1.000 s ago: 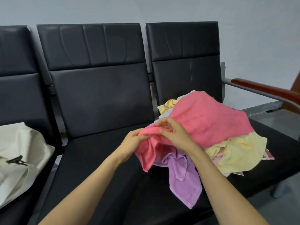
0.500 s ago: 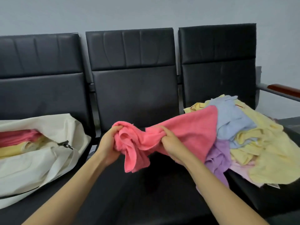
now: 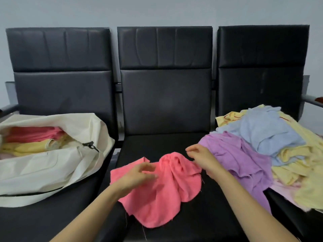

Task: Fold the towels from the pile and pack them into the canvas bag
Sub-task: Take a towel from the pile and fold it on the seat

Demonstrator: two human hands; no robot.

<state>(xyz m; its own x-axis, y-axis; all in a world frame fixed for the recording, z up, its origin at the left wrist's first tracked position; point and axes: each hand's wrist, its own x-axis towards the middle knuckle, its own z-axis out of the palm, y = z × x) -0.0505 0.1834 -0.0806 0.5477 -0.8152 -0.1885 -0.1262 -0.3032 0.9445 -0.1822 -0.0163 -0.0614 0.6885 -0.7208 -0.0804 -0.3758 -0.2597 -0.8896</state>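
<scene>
1. At the lower centre of the frame, on the middle seat (image 3: 174, 142), we have the pink towel (image 3: 157, 193) lying in a rumpled heap, bunched up along its top edge and fanning out toward us.
2. Our left hand (image 3: 138, 175) rests on the towel's left part, fingers loosely spread and half curled; we can't tell if they pinch any cloth.
3. Our right hand (image 3: 202, 159) sits at the towel's upper right edge, fingers open and relaxed, gripping nothing that we can see.
4. How will it handle? Light, soft and floppy, we judge. It won't hold any shape, so it needs flattening on the seat before folding.
5. Best hold, we reckon: find two neighbouring corners, one in each hand, and pull the edge taut. The frayed threads at the hem suggest a gentle tug.
6. To the right of the frame, the pile (image 3: 262, 147) waits, with purple, blue and yellow towels in it.
7. At the left of the frame, the canvas bag (image 3: 52, 165) lies open with pink and yellow towels already inside.
</scene>
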